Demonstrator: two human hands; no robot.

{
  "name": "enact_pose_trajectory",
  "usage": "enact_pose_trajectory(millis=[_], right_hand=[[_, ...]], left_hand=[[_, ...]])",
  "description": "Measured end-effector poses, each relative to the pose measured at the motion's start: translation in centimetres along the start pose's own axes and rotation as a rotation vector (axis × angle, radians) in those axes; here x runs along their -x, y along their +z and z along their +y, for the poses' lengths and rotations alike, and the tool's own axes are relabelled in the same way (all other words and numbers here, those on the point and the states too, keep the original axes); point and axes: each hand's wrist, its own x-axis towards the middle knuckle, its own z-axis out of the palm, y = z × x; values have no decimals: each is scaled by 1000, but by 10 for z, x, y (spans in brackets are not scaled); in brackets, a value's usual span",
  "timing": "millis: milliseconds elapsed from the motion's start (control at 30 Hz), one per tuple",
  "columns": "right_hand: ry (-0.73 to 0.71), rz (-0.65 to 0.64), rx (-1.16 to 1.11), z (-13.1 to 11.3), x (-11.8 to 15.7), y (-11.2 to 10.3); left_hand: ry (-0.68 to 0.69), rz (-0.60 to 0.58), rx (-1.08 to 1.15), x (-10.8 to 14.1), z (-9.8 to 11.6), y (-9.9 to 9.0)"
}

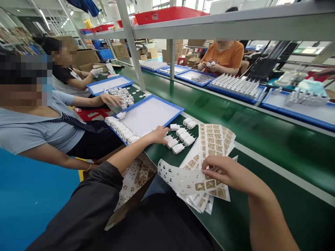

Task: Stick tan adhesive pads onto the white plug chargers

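Note:
My left hand (158,135) reaches to the near edge of a group of white plug chargers (178,149). Its fingers are apart beside the nearest charger; whether they touch it I cannot tell. Several of these chargers lie on the green bench with their pins pointing right. My right hand (222,170) pinches the edge of a curled sticker sheet (180,177), white with brown rounded label shapes, partly peeled. Beneath that sheet lies a loose fanned stack of similar sticker sheets (213,139), with its lower end at the bench's near edge.
A blue-rimmed tray (167,121) stands left of the chargers, with a row of chargers (121,129) along its near side. A co-worker's hand (112,100) is over another charger pile. An open box (136,177) of used backing sits below the bench edge. A shelf post (132,48) rises behind.

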Motion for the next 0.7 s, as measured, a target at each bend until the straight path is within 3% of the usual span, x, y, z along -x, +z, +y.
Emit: enact_pose_trajectory(millis=[200, 700], right_hand=[[-21, 24, 42, -6, 5, -2], [0, -9, 75, -2, 2, 4]], left_hand=[[-31, -31, -56, -3, -3, 0], [-70, 66, -13, -6, 14, 21]])
